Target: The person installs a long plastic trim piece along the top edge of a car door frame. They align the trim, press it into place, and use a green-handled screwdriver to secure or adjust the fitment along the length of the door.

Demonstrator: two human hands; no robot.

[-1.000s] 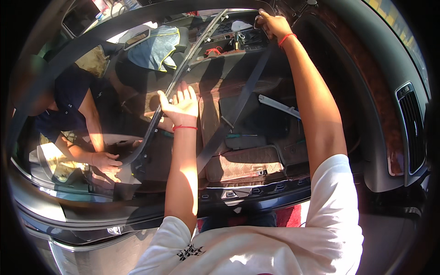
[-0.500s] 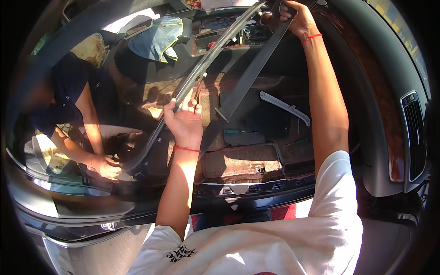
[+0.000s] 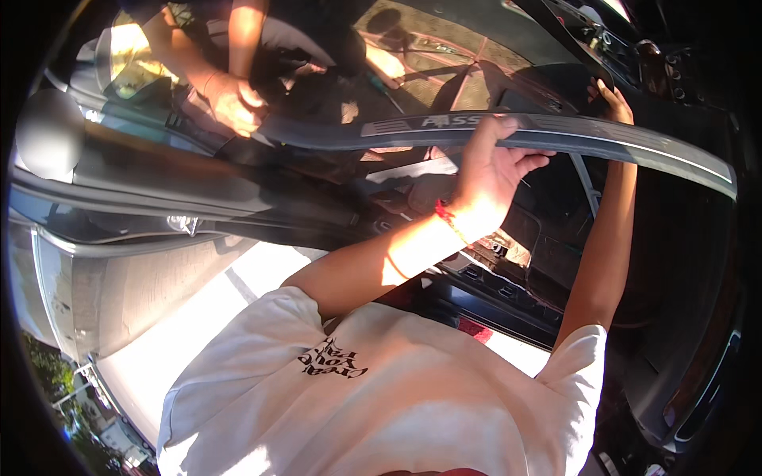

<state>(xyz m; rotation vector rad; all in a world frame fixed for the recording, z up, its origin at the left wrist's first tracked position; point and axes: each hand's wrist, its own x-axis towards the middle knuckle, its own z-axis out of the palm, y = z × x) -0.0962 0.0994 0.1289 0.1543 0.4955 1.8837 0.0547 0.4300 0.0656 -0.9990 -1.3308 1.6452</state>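
My left hand is closed on a long, curved door sill trim strip, thumb over its top face and fingers beneath. The strip is dark with a pale metallic inlay and spans the view, its right end raised in the air. My right hand reaches past the strip to the far right, fingers curled at a dark flat band that looks like a seat belt. Part of the right wrist is hidden behind the strip. A co-worker's hand is near the strip's left end.
The car's door opening and sill lie below the strip. A light, narrow trim piece rests on the cabin floor. The dashboard side panel stands at right, and an open door at left.
The trim strip has swung from a steep diagonal to nearly level, its far end coming rightward and nearer with my left hand. My right hand has drawn back. The view has turned.
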